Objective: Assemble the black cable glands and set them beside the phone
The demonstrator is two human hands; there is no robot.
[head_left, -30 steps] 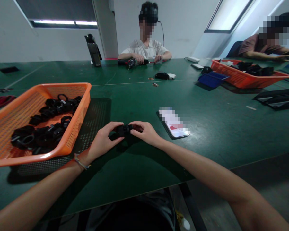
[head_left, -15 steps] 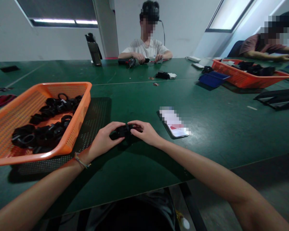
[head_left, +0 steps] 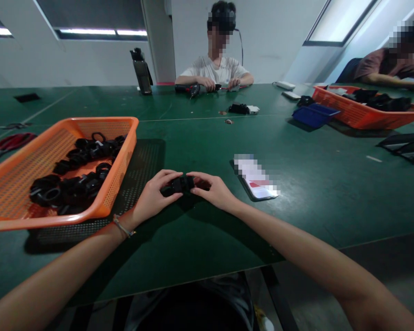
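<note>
A small black plastic part (head_left: 179, 185) is between my two hands, just over the green table (head_left: 207, 243). My left hand (head_left: 156, 195) grips its left end between thumb and fingers. On its right end, the thumb and fingertips of my right hand (head_left: 214, 189) are closed. My fingers cover some of the part, so its exact kind cannot be made out. To the left stands an orange perforated basket (head_left: 122, 177) with several black ring-shaped plastic parts (head_left: 77, 191) in it. A phone (head_left: 257, 179) with a lit screen lies right of my right hand.
Across the table sits a person (head_left: 215, 69) with a power drill (head_left: 191, 90) nearby. A dark bottle (head_left: 142, 73) stands at the far edge. At right are a blue tray (head_left: 313, 116), another orange basket (head_left: 369, 115) and a second person (head_left: 382, 69).
The whole view has shifted slightly, so things appear farther right. The black part's pieces look closer together between my hands, which keep hold of it.
</note>
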